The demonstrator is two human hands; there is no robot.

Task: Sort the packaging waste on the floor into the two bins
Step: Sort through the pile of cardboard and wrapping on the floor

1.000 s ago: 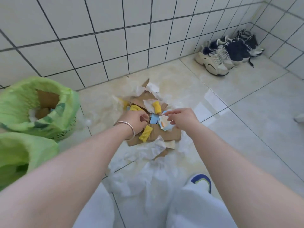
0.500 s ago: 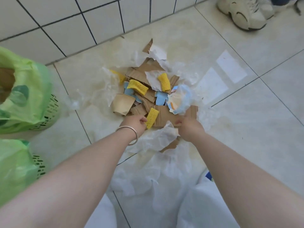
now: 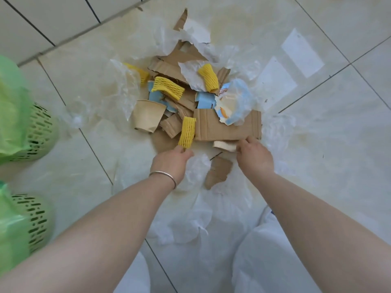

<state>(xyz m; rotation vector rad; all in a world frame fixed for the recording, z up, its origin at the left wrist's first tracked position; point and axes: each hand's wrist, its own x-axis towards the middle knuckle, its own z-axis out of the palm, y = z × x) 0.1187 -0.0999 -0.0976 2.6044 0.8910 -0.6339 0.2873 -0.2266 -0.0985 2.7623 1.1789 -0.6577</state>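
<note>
Head view: left hand pinching yellow foam net; right hand gripping cream paper scrap under cardboard sheet; two green bins at floor's left edge.

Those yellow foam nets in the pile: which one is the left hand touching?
The nearest one, lying over the big cardboard sheet's left edge. The left hand meets its lower end; the other three lie farther back.

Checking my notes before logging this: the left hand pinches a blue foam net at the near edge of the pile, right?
Not quite. In the head view, the foam net that the left hand pinches is yellow, not blue. It does lie at the pile's near edge.
</note>
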